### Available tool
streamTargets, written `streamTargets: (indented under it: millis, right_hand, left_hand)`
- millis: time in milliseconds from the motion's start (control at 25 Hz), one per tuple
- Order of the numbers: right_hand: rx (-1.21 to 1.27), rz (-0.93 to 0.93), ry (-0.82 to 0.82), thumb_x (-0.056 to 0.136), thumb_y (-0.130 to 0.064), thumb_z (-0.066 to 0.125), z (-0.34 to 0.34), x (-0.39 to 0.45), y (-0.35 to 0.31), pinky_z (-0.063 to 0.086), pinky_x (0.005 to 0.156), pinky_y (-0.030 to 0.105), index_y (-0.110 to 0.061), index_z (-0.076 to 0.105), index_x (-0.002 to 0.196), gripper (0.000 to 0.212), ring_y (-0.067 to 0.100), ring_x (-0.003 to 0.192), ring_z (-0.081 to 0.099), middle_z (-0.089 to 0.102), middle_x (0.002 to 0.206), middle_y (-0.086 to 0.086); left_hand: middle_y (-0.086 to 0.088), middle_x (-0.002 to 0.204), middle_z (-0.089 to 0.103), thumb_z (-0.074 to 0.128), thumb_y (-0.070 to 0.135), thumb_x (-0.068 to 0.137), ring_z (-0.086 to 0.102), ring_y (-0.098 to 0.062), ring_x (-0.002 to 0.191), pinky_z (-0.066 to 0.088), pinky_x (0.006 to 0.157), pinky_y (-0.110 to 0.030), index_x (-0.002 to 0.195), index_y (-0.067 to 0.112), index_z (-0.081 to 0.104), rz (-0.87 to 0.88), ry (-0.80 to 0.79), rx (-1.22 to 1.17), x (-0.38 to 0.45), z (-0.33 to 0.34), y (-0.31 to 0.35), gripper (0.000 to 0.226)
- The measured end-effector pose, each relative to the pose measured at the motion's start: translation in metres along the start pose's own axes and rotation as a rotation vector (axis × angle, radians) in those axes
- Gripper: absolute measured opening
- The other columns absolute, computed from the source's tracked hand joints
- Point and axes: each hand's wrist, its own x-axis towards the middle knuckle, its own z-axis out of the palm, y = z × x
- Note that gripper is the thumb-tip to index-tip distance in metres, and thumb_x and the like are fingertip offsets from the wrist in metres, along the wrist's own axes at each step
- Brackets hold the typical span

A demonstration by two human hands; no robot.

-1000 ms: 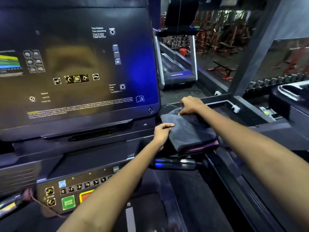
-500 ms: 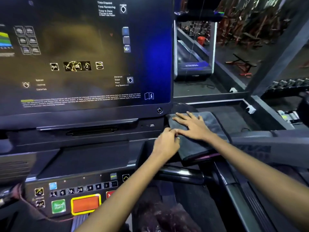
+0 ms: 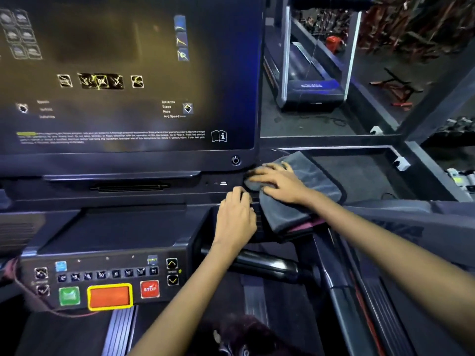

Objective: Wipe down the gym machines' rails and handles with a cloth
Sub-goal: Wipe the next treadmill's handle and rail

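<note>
treadmill console (image 3: 133, 227) is hosting the wipe — right hand (image 3: 280, 183) is pressing the cloth (image 3: 308, 191) flat-fingered for contact, left hand (image 3: 236, 217) is resting relaxed, bracing.

The screen (image 3: 123, 78) is looming just above and left of the right hand (image 3: 280, 183), blocking upward travel. The left hand (image 3: 235, 217) is crowding its near-left side. Open floor is lying beyond the cloth (image 3: 308, 191) to its right; a handlebar (image 3: 267, 263) is sitting beneath the left wrist.
</note>
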Motion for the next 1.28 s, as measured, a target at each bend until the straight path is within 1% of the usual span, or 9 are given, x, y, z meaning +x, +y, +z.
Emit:
streamTargets:
  millis: [80, 320, 400, 560, 720, 960, 1080, 1160, 1280]
  right_hand:
    - [0.044, -0.064, -0.023, 0.08, -0.029, 0.037, -0.008, -0.006, 0.019, 0.011, 0.109, 0.049, -0.037, 0.053, 0.13, 0.053, 0.014, 0.134, 0.029, 0.043, 0.142, -0.018]
    - [-0.105, 0.149, 0.004, 0.093, -0.042, 0.046, -0.003, 0.042, -0.006, 0.014, 0.11, 0.056, -0.025, 0.052, 0.131, 0.041, 0.024, 0.134, 0.028, 0.04, 0.144, -0.006]
    - [-0.099, 0.083, 0.004, 0.091, -0.05, 0.047, 0.003, 0.023, -0.005, 0.008, 0.113, 0.055, -0.029, 0.046, 0.137, 0.05, 0.022, 0.138, 0.023, 0.035, 0.149, -0.008]
    - [-0.007, -0.101, -0.06, 0.094, -0.041, 0.05, -0.006, -0.004, 0.029, 0.004, 0.113, 0.05, -0.039, 0.042, 0.137, 0.044, 0.016, 0.14, 0.022, 0.035, 0.148, -0.016]
    - [-0.077, 0.131, -0.01, 0.095, -0.04, 0.045, -0.007, 0.034, 0.006, 0.011, 0.11, 0.049, -0.032, 0.045, 0.136, 0.042, 0.02, 0.137, 0.026, 0.035, 0.148, -0.012]
    - [-0.037, -0.022, -0.065, 0.096, -0.038, 0.044, -0.009, 0.014, 0.032, 0.004, 0.113, 0.049, -0.038, 0.039, 0.139, 0.043, 0.014, 0.14, 0.019, 0.031, 0.149, -0.018]
    - [-0.016, 0.173, -0.033, 0.097, -0.038, 0.043, -0.019, 0.043, 0.034, 0.009, 0.113, 0.054, -0.037, 0.038, 0.14, 0.043, 0.021, 0.138, 0.024, 0.032, 0.149, -0.017]
    - [-0.043, 0.24, 0.014, 0.096, -0.033, 0.042, -0.012, 0.062, 0.013, 0.011, 0.112, 0.056, -0.031, 0.041, 0.139, 0.043, 0.025, 0.136, 0.027, 0.035, 0.148, -0.01]
    - [-0.01, 0.127, 0.013, 0.094, -0.027, 0.046, 0.0, 0.058, 0.01, 0.006, 0.114, 0.051, -0.023, 0.043, 0.138, 0.044, 0.02, 0.138, 0.025, 0.038, 0.147, -0.002]
  left_hand:
    - [-0.012, 0.093, 0.054, 0.064, 0.007, 0.075, 0.055, -0.03, 0.079, 0.046, 0.065, -0.04, 0.088, 0.005, 0.057, -0.048, 0.046, -0.038, -0.001, -0.003, 0.002, 0.014]
    - [-0.01, 0.097, 0.053, 0.062, 0.011, 0.077, 0.054, -0.028, 0.083, 0.044, 0.068, -0.037, 0.096, 0.006, 0.055, -0.068, 0.082, 0.046, -0.002, -0.005, 0.0, 0.021]
    - [-0.009, 0.098, 0.054, 0.063, 0.012, 0.076, 0.055, -0.028, 0.085, 0.045, 0.069, -0.037, 0.097, 0.007, 0.055, -0.061, 0.076, 0.051, -0.003, -0.004, 0.0, 0.023]
    - [-0.011, 0.111, 0.056, 0.066, 0.013, 0.072, 0.057, -0.029, 0.096, 0.048, 0.083, -0.038, 0.1, 0.007, 0.056, -0.017, 0.072, 0.046, -0.004, -0.006, 0.003, 0.03]
    - [-0.018, 0.124, 0.053, 0.066, 0.008, 0.07, 0.051, -0.032, 0.114, 0.041, 0.097, -0.039, 0.101, 0.004, 0.056, 0.017, 0.085, 0.027, -0.006, -0.005, 0.003, 0.033]
    - [-0.021, 0.126, 0.052, 0.07, 0.006, 0.068, 0.052, -0.035, 0.115, 0.043, 0.1, -0.041, 0.1, 0.003, 0.056, 0.048, 0.088, 0.022, -0.008, -0.006, 0.005, 0.035]
    - [-0.021, 0.125, 0.054, 0.072, 0.007, 0.066, 0.054, -0.035, 0.116, 0.044, 0.1, -0.042, 0.099, 0.003, 0.057, 0.05, 0.081, 0.039, -0.007, -0.006, 0.007, 0.036]
    - [-0.021, 0.128, 0.053, 0.071, 0.006, 0.065, 0.052, -0.035, 0.12, 0.039, 0.105, -0.039, 0.098, 0.003, 0.057, 0.057, 0.087, 0.065, -0.008, -0.004, 0.006, 0.036]
    - [-0.022, 0.138, 0.045, 0.065, 0.005, 0.068, 0.04, -0.033, 0.132, 0.016, 0.113, -0.032, 0.101, 0.003, 0.055, 0.075, 0.1, 0.072, -0.008, -0.001, 0.005, 0.034]
